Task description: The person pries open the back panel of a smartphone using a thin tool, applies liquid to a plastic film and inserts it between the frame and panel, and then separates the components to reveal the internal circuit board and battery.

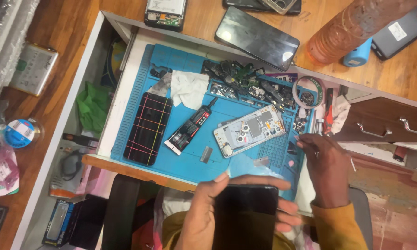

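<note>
A black smartphone is gripped by its long edges in the left hand, low before the blue repair mat. It is judged stiff, smooth and fragile. The right hand is rested unclenched on the mat's edge, nothing grasped.

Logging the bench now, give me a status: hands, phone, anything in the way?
Left hand grips dark phone, screen up. Right hand rests at blue mat edge, holding nothing visible. Opened phone frame lies just ahead.
</note>
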